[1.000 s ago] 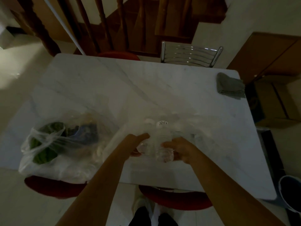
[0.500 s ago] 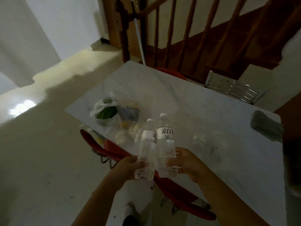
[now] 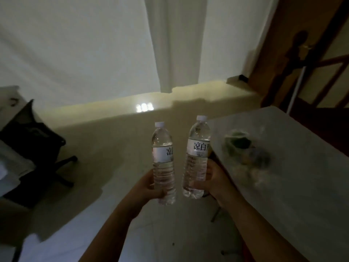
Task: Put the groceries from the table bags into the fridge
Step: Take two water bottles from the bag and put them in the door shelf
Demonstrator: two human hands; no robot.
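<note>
The head camera looks down at two water bottles held out in front of the person. The left hand [image 3: 149, 188] wraps its fingers around the low part of the left water bottle [image 3: 163, 163]. The right hand [image 3: 213, 180] wraps around the low part of the right water bottle [image 3: 197, 157]. Both bottles stand up tall, white caps on top, close side by side but not touching. The marble table [image 3: 294, 186] is to the right of the bottles, and a blurry plastic bag of groceries [image 3: 243, 148] lies on it. No fridge shows here. I think the person must carry both bottles to it, and one hand must get free to open the door.
</note>
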